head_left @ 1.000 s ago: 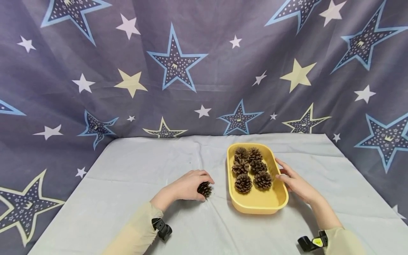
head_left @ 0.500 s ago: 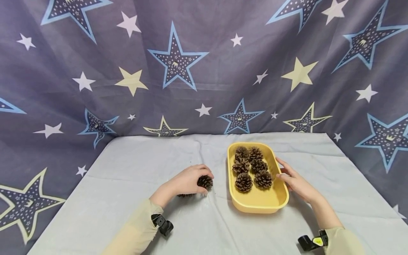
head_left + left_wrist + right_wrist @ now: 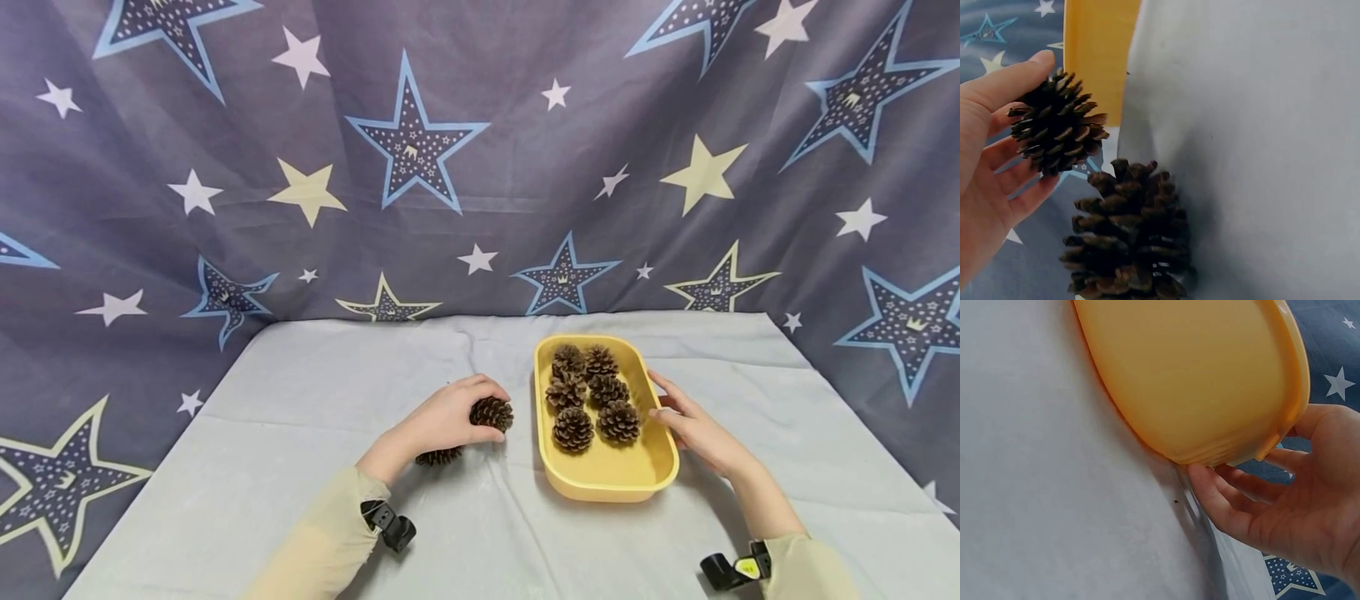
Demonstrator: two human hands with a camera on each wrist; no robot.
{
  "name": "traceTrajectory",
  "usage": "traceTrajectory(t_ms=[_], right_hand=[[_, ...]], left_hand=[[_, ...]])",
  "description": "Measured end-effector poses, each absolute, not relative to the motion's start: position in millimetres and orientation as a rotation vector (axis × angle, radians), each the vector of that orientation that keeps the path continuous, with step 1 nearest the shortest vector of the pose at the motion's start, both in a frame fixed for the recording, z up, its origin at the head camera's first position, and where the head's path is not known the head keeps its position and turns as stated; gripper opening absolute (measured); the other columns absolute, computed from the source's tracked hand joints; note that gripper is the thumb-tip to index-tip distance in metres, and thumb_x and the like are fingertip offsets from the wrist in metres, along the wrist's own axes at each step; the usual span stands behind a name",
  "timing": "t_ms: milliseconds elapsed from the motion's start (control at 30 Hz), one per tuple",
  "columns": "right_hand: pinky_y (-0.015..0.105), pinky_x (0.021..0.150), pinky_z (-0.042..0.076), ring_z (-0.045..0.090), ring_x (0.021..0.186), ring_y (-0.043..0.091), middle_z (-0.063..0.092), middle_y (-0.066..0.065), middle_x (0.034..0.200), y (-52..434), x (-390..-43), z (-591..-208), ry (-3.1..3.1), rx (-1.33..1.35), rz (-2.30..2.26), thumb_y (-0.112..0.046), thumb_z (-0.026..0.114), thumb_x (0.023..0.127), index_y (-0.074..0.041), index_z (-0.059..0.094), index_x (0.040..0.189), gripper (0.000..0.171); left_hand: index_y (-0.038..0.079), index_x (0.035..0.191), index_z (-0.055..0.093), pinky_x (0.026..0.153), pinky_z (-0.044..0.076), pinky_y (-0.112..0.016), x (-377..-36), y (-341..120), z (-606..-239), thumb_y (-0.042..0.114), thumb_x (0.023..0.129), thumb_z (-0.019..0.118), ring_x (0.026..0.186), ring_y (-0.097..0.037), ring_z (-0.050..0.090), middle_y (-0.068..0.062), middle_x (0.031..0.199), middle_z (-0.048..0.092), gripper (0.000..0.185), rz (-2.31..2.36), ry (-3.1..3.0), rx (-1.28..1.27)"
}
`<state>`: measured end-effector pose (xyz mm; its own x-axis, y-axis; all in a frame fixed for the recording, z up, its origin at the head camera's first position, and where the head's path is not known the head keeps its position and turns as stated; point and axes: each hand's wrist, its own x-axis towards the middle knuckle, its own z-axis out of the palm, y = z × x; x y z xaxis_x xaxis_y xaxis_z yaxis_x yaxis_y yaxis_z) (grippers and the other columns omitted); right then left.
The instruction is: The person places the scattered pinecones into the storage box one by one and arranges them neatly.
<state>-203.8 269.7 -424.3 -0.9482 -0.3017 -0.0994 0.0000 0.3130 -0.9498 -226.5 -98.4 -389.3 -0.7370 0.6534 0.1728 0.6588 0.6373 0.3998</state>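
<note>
A brown pine cone is held in my left hand, thumb on one side and fingers on the other. The left wrist view shows this pine cone between the thumb and fingertips. Another pine cone lies on the cloth below that hand, partly hidden by it in the head view. My right hand holds the right side of a yellow plastic container, its thumb at the rim and fingers against the outer wall. Several pine cones sit inside, toward the container's far end.
Pale grey cloth covers the table, with a few creases. Behind it and down both sides hangs a dark star-patterned curtain. A black wrist camera is strapped to the left wrist, and another camera to the right.
The left hand has moved up and slightly right with its pine cone, uncovering the other one beneath it. The right hand and the container have stayed put.
</note>
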Motion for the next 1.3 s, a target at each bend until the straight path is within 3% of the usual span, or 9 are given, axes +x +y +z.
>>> traceTrajectory(t_ms=[200, 500, 733, 1300], right_hand=[[0.043, 0.078, 0.052, 0.051, 0.107, 0.037, 0.028, 0.034, 0.132, 270.2, -204.3, -424.8, 2.321, -0.278, -1.681, -0.018, 0.043, 0.095, -0.015, 0.001, 0.147, 0.067], [0.044, 0.078, 0.052, 0.051, 0.108, 0.038, 0.028, 0.034, 0.132, 270.5, -204.4, -425.6, 2.318, -0.277, -1.681, -0.019, 0.043, 0.095, -0.015, 0.001, 0.147, 0.067], [0.043, 0.078, 0.052, 0.051, 0.108, 0.038, 0.028, 0.034, 0.132, 270.7, -204.7, -425.7, 2.321, -0.283, -1.687, -0.019, 0.042, 0.095, -0.015, 0.001, 0.147, 0.067], [0.041, 0.078, 0.052, 0.051, 0.107, 0.038, 0.029, 0.035, 0.132, 270.0, -204.5, -426.9, 2.314, -0.284, -1.716, -0.017, 0.042, 0.095, -0.014, 0.002, 0.147, 0.066]], left_hand=[[0.023, 0.115, 0.058, 0.091, 0.044, -0.027, -224.4, -91.3, -383.8, 0.044, 0.074, 0.071, 0.102, -0.008, 0.055, 0.009, 0.114, 0.057, 0.048, -0.798, -2.760, -1.079], [0.027, 0.111, 0.059, 0.094, 0.043, -0.027, -222.5, -76.3, -377.6, 0.052, 0.074, 0.066, 0.105, -0.005, 0.054, 0.013, 0.110, 0.059, 0.045, -0.874, -2.674, -1.103], [0.021, 0.111, 0.059, 0.094, 0.043, -0.027, -221.3, -57.4, -371.0, 0.054, 0.076, 0.064, 0.105, -0.007, 0.054, 0.011, 0.110, 0.058, 0.049, -0.923, -2.601, -1.177], [0.021, 0.113, 0.057, 0.097, 0.039, -0.022, -213.2, -10.1, -378.9, 0.048, 0.077, 0.066, 0.109, -0.005, 0.050, 0.009, 0.115, 0.053, 0.046, -0.877, -2.574, -1.330]])
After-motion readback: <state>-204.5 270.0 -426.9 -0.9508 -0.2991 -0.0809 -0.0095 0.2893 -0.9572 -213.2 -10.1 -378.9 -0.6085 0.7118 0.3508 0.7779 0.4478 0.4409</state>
